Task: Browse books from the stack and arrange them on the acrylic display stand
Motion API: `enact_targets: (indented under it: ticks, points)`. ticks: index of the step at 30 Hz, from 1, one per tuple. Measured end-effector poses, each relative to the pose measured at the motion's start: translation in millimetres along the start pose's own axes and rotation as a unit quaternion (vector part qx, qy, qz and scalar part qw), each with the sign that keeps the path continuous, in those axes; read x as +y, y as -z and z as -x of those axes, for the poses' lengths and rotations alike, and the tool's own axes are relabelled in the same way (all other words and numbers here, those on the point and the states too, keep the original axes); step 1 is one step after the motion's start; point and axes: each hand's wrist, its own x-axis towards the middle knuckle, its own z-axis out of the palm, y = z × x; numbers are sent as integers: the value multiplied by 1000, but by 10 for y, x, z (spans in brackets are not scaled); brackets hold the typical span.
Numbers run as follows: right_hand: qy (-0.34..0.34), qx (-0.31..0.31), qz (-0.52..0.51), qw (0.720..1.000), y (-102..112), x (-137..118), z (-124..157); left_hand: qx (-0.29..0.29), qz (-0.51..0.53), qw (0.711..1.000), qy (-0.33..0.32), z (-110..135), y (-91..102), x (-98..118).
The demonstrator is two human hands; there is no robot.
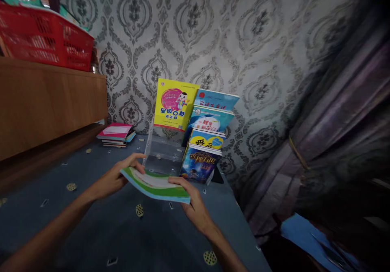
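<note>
Between my two hands a thin green and white book point(155, 183) with a light blue edge is held, bowed downward in the middle. My left hand point(128, 169) grips its left end, and my right hand point(188, 192) grips the right end. Just beyond it stands a clear stepped book rack point(161, 157). A yellow book point(176, 104) leans upright at the back of the rack's left side. On the right side, several books rise in tiers, with a dark blue book point(199, 164) in front and a light blue book point(215, 99) at the back.
A small stack of books with a pink cover point(115, 131) lies at the left by the wall. A wooden cabinet point(51, 101) carries a red basket point(45, 36). At right hangs a tied curtain point(283, 174), past the edge of the dark patterned surface point(100, 235).
</note>
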Motion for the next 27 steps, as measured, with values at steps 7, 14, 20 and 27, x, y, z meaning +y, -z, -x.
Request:
enact_targets:
  ticks: [7, 14, 20, 27]
  points:
    - [66, 47, 64, 995, 83, -25, -220, 84, -133, 974, -164, -231, -51, -135]
    - [74, 71, 72, 992, 151, 207, -632, 101, -118, 971, -184, -732, 98, -334]
    - [61, 90, 65, 992, 223, 460, -906, 80, -64, 978, -181, -1099, 206, -511]
    - [89, 98, 76, 988, 408, 406, -1139, 76, -33, 989, -123, -1366, 381, -388]
